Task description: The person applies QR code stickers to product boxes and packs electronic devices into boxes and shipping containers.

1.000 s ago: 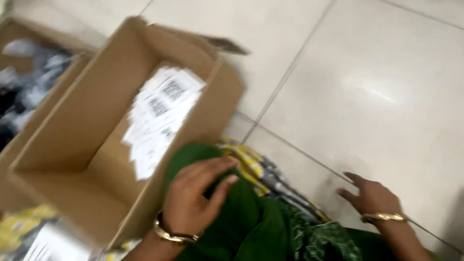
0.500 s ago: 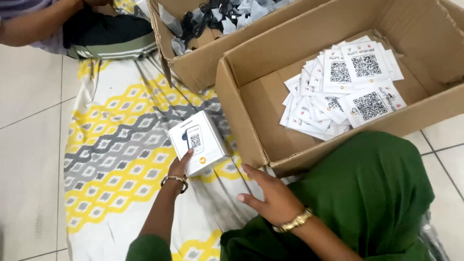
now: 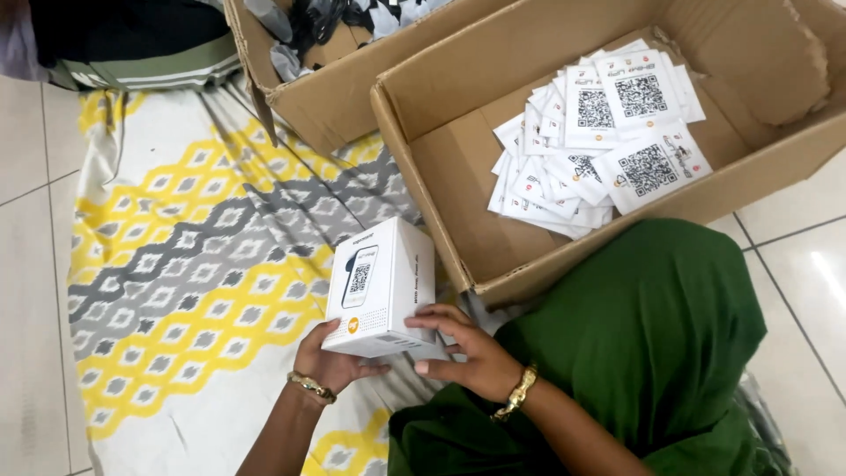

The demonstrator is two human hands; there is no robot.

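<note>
A small white product box (image 3: 381, 286) with a printed picture and code on its top is held up over a patterned sheet. My left hand (image 3: 328, 361) grips its near left corner from below. My right hand (image 3: 465, 349) holds its near right edge, fingers curled on the side. Both wrists carry gold bangles. Just right of the box stands an open cardboard carton (image 3: 441, 194) with a pile of white printed cards (image 3: 595, 145) lying in it.
A second carton (image 3: 317, 97) with dark cables and plastic bags stands behind. The yellow, grey and white sheet (image 3: 194, 264) covers the tiled floor (image 3: 31, 264). My green garment (image 3: 643, 344) fills the lower right. Another person's striped clothing (image 3: 141, 44) shows at top left.
The view swung from the floor to the sheet. My left hand picked up the white box and brought it nearer; my right hand has now joined it on the box.
</note>
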